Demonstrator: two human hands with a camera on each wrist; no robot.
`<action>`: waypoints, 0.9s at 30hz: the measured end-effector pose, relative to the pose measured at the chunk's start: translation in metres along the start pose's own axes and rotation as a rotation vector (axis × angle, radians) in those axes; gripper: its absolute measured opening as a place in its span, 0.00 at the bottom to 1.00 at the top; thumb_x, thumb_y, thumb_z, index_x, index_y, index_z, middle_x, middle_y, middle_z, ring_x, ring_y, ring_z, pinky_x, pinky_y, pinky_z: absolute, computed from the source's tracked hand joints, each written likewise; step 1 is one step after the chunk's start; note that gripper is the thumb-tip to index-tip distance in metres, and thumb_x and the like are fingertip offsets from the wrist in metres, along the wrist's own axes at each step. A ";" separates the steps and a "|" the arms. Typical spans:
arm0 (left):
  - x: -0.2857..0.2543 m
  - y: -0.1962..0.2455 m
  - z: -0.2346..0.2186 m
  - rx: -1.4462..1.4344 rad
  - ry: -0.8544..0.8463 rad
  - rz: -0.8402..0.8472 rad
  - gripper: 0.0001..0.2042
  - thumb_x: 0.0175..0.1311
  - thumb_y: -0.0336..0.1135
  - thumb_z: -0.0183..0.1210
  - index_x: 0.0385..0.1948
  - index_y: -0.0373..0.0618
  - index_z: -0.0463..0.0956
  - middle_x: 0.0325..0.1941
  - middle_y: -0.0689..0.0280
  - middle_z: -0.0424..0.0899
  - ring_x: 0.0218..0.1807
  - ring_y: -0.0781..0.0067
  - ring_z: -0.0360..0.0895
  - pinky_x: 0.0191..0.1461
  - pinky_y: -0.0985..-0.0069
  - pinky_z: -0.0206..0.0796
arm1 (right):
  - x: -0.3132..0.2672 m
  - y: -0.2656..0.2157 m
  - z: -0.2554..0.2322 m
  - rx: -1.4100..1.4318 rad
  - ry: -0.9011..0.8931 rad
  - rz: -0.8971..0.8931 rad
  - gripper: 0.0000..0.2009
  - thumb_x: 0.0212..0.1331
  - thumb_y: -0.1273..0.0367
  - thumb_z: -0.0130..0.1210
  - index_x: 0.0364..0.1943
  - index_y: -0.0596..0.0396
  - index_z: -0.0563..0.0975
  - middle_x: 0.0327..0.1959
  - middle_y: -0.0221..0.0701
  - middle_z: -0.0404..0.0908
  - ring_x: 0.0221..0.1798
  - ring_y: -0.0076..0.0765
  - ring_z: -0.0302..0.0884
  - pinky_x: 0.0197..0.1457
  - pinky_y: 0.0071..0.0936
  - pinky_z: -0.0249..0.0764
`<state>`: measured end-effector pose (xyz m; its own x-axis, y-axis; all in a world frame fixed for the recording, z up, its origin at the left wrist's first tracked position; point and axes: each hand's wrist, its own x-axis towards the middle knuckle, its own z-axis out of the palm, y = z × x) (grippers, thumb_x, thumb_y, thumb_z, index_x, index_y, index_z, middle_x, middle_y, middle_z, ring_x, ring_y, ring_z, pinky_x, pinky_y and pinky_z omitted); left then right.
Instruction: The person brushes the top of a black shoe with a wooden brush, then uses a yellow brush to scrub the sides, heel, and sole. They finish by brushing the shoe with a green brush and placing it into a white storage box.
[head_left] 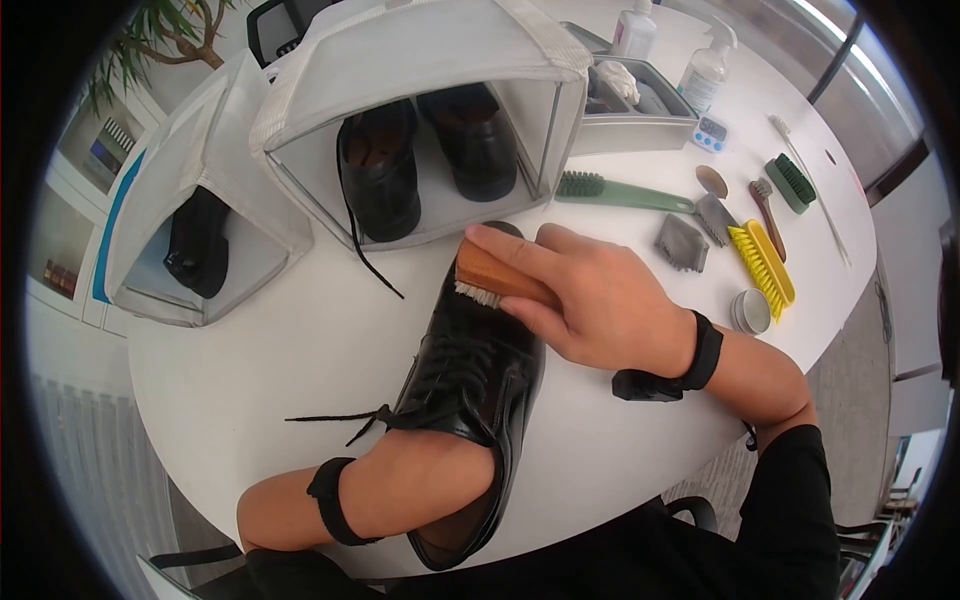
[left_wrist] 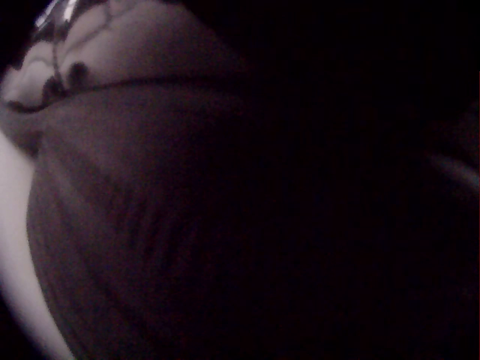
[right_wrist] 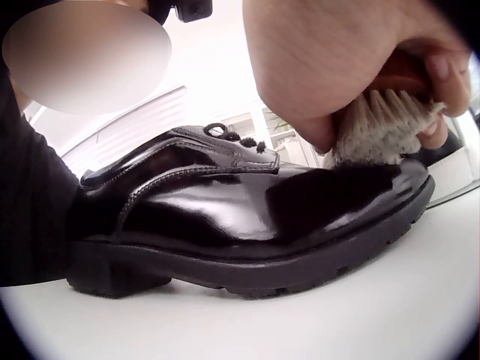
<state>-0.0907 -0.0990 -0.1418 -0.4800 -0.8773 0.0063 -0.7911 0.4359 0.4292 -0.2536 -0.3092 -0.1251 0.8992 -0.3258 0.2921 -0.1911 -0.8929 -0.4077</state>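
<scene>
A black lace-up dress shoe [head_left: 455, 370] stands on the white table, toe pointing away from me. My left hand [head_left: 435, 470] reaches into its opening, with the fingers hidden inside. My right hand [head_left: 605, 290] grips a wooden shoe brush [head_left: 505, 275] by its block, thumb on the near side. In the right wrist view, the pale bristles [right_wrist: 386, 131] press on the glossy toe of the shoe [right_wrist: 232, 202]. The left wrist view is mostly dark. Untied lace ends trail left from the shoe.
Behind the shoe, a white fabric box [head_left: 320, 70] holds a pair of black shoes [head_left: 380, 180]. Another box [head_left: 270, 205] at left holds a black shoe [head_left: 198, 240]. At right lie a green brush [head_left: 630, 193], yellow brush [head_left: 765, 265], round tin [head_left: 750, 311] and timer [head_left: 710, 134].
</scene>
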 end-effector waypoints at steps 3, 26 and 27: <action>-0.002 -0.001 0.002 0.024 0.018 0.003 0.03 0.53 0.27 0.60 0.30 0.43 0.78 0.27 0.59 0.81 0.29 0.58 0.84 0.30 0.68 0.77 | -0.001 0.000 0.001 -0.005 0.011 -0.005 0.28 0.64 0.62 0.61 0.70 0.42 0.73 0.33 0.41 0.80 0.30 0.52 0.80 0.34 0.41 0.79; 0.002 -0.003 0.009 0.010 0.048 0.000 0.02 0.51 0.26 0.60 0.27 0.42 0.78 0.24 0.59 0.79 0.27 0.58 0.82 0.29 0.69 0.76 | -0.003 0.000 0.005 -0.010 0.027 -0.007 0.29 0.65 0.61 0.61 0.72 0.40 0.70 0.32 0.40 0.79 0.29 0.51 0.80 0.32 0.41 0.78; 0.002 -0.003 0.008 0.020 0.037 -0.003 0.02 0.51 0.26 0.60 0.27 0.43 0.78 0.23 0.59 0.79 0.27 0.58 0.82 0.29 0.69 0.76 | -0.003 0.000 0.005 -0.009 0.030 -0.010 0.29 0.65 0.61 0.61 0.72 0.40 0.70 0.33 0.40 0.79 0.29 0.51 0.80 0.33 0.41 0.78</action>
<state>-0.0927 -0.1008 -0.1502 -0.4636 -0.8852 0.0387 -0.7999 0.4369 0.4114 -0.2546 -0.3070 -0.1302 0.8891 -0.3257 0.3217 -0.1859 -0.8990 -0.3964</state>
